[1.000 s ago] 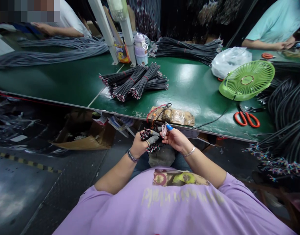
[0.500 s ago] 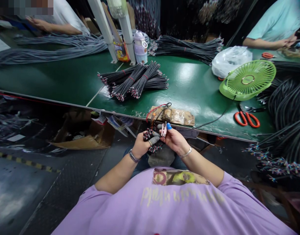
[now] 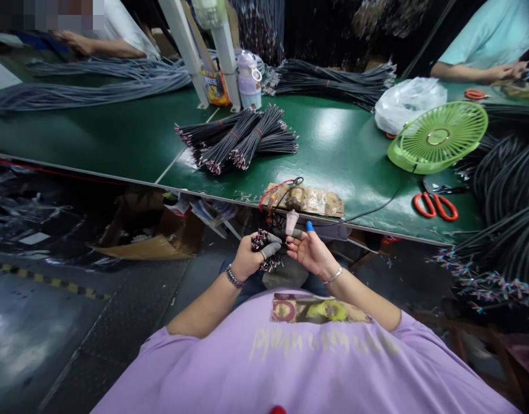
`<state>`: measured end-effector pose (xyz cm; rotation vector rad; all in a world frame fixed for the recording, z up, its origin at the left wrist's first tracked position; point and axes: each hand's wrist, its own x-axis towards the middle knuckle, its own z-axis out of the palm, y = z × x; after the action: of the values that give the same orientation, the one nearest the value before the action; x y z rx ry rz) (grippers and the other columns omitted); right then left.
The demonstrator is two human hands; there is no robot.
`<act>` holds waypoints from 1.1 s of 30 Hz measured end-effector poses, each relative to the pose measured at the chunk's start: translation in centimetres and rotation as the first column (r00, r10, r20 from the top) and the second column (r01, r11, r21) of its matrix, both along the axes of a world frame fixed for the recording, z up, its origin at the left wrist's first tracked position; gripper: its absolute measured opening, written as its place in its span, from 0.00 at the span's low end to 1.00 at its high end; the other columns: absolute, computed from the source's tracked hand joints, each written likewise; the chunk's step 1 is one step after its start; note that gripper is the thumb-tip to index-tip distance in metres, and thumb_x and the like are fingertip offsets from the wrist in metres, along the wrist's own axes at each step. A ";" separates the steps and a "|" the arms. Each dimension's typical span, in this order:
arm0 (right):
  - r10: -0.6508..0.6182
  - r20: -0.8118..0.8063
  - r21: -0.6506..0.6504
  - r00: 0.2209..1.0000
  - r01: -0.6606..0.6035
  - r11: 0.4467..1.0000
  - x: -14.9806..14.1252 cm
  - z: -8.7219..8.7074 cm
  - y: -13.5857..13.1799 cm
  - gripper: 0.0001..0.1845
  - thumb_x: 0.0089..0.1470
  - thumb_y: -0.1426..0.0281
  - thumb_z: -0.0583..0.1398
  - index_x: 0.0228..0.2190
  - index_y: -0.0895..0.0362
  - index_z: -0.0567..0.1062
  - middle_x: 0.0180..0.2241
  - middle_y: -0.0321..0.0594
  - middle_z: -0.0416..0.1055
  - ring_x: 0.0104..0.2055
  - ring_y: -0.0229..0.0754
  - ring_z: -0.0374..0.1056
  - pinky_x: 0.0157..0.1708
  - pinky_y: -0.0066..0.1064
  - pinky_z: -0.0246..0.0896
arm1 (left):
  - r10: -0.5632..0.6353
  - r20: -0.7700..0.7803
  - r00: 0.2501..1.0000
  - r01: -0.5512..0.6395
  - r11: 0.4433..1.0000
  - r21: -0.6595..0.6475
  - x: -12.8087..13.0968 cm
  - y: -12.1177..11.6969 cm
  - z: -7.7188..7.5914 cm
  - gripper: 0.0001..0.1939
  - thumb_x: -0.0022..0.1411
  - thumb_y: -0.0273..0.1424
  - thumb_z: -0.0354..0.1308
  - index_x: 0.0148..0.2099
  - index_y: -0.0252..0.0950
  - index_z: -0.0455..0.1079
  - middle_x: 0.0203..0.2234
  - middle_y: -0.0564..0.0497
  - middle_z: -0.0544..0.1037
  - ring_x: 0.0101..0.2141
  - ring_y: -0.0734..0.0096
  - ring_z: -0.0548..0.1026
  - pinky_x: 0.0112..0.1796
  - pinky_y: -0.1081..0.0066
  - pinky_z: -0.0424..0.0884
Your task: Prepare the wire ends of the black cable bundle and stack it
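Observation:
My left hand (image 3: pixel 250 254) is closed around a bundle of thin black cables (image 3: pixel 260 239) with red, white and black stripped ends. Grey covers are on its thumb and a finger. Just right of it, my right hand (image 3: pixel 311 250) is palm up, its thumb in a blue finger cot held out to the side. A small pale pink clip-like tool (image 3: pixel 291 222) sits at its grey-wrapped index finger; how it is held is partly hidden. The right fingertips are close to a thin wire end by the bundle. Beyond both hands, a taped cardboard piece (image 3: pixel 319 201) lies on the table edge.
On the green table (image 3: pixel 333 132) lie tied black cable bundles (image 3: pixel 241 141), red-handled scissors (image 3: pixel 434 206), a green fan (image 3: pixel 439 137), a plastic bag (image 3: pixel 409 106) and a lilac bottle (image 3: pixel 249 80). Thick cables (image 3: pixel 510 201) hang at the right. Two people sit across the table.
My right hand has opened its thumb away from the fingers and shifted slightly right. The pink tool has turned and moved up a little. My left hand keeps hold of the cable bundle.

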<state>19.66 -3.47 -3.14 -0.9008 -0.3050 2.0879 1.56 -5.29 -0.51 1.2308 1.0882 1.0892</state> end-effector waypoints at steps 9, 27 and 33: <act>-0.037 0.107 -0.056 0.994 0.043 0.997 2.6 0.0 -3.1 0.22 0.58 0.53 0.52 0.27 0.57 0.71 0.25 0.37 0.73 0.21 0.31 0.65 0.23 0.24 0.64 | 0.151 -0.251 0.956 -0.101 0.974 0.204 -1.5 -2.1 -0.2 0.11 0.53 0.36 0.63 0.30 0.33 0.72 0.25 0.51 0.74 0.27 0.74 0.72 0.31 0.74 0.67; -0.115 0.395 0.399 0.911 -0.057 0.915 1.2 4.2 -8.9 0.11 0.46 0.67 0.64 0.33 0.59 0.77 0.24 0.35 0.71 0.21 0.29 0.60 0.22 0.22 0.58 | -0.218 -0.207 0.954 0.238 0.968 0.081 -1.8 -6.1 2.3 0.11 0.47 0.34 0.65 0.28 0.30 0.73 0.21 0.51 0.73 0.24 0.74 0.69 0.27 0.74 0.67; -0.180 0.517 0.618 0.837 -0.220 0.755 -1.2 5.2 -9.2 0.11 0.44 0.66 0.65 0.33 0.57 0.77 0.30 0.37 0.74 0.30 0.36 0.66 0.30 0.27 0.61 | -0.295 -0.125 0.947 0.298 0.954 0.009 -1.4 -5.5 2.1 0.13 0.44 0.33 0.67 0.30 0.28 0.73 0.21 0.52 0.73 0.23 0.75 0.68 0.26 0.74 0.66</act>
<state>18.45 -12.64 2.09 -1.0174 -1.2859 1.4852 0.18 -10.80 1.58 1.4466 0.9427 0.8094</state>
